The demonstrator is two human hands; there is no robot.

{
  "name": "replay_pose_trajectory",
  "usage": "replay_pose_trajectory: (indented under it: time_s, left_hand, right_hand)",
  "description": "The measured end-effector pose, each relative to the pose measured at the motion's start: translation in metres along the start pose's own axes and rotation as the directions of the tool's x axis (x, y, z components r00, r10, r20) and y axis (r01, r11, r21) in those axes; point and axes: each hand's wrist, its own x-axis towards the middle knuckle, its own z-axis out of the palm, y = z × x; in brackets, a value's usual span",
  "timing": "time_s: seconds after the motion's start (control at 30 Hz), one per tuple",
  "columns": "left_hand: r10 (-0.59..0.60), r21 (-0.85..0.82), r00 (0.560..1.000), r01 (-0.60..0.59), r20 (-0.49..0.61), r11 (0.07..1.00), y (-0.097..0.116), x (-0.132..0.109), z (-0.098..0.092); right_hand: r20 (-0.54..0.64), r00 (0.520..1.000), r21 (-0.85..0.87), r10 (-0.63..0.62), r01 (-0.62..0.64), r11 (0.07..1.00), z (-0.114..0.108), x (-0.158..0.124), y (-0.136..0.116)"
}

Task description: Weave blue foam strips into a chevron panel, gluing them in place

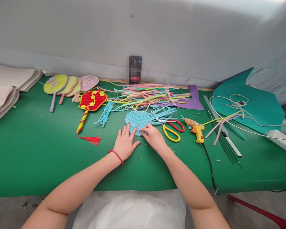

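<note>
A light-blue panel of pipe cleaners [138, 118], laid side by side in a V pattern, lies flat on the green table, its loose ends fanning out to the right. My left hand [126, 143] rests on the panel's near left edge with its fingers spread. At the near right edge, my right hand [154, 137] is closed in a pinch on a blue pipe cleaner, partly hidden by the fingers. Scissors with red and yellow handles [172, 136] lie just right of that hand, their blades under the blue ends. Cut blue pipe cleaners [104, 115] sit to the left.
A red fan with a tassel [93, 100] and several pastel fans [56, 85] lie left. Behind is a heap of coloured pipe cleaners [147, 95]. A yellow glue gun [197, 129], its cord over the front edge, teal sheet [257, 101] and white cable [214, 109] are right.
</note>
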Motion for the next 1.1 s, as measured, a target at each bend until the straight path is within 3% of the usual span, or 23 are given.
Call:
replay_pose_trajectory:
  time_s: [0.33, 1.1]
  left_hand:
    - [0.006, -0.004, 1.0, -0.006, -0.007, 1.0, 0.0, -0.0005, 0.0009]
    - [0.021, 0.007, 0.999, -0.021, -0.029, 1.0, -0.0015, -0.0011, 0.0052]
  right_hand:
    - [-0.076, 0.996, -0.076, 0.045, -0.05, 0.996, 0.0005, 0.0015, -0.0083]
    - [-0.09, 0.996, -0.077, 0.022, -0.029, 0.997, 0.004, 0.0019, -0.0084]
